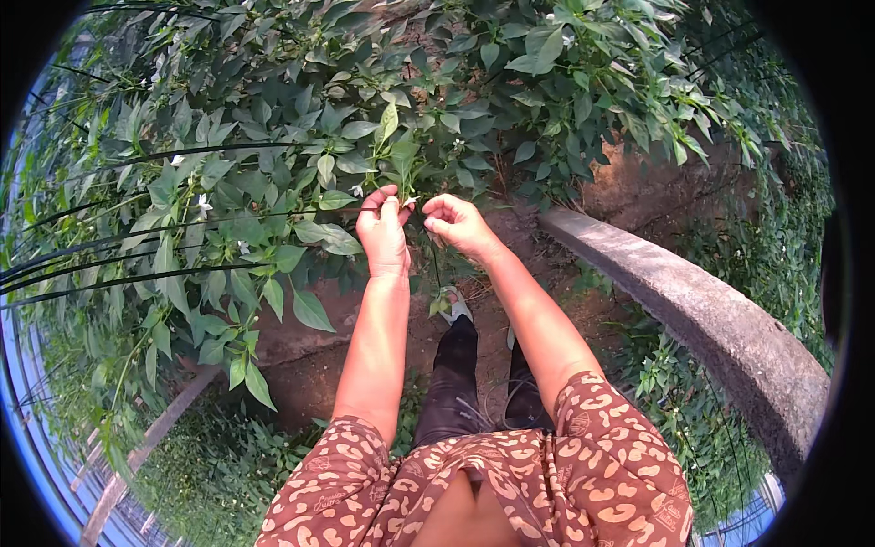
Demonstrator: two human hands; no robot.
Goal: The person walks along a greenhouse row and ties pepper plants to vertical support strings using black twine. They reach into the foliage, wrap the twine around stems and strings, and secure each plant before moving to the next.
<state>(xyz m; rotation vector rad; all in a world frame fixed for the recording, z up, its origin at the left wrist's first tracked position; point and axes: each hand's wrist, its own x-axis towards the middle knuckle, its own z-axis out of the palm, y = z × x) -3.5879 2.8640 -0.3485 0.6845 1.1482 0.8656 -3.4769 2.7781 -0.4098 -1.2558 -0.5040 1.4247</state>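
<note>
My left hand (384, 236) is in the middle of the view, with thumb and fingers closed around a green leafy pepper shoot (403, 161). A small white flower (410, 202) shows at its fingertips. A dark twine (273, 215) runs from the left up to this hand. Just to the right, my right hand (461, 224) has its thumb and bent fingers drawn together, apart from the left hand. Whether anything thin lies between those fingers cannot be made out. Below them a thin dark strand hangs near a small leaf (437, 305).
Dense pepper plants (273, 102) with white flowers (204, 205) spread ahead and left. Several dark twines (137, 236) stretch across the left. A concrete post (690, 301) slants at the right, and a thinner post (160, 431) at lower left. Bare soil (307, 383) lies around my shoe (456, 305).
</note>
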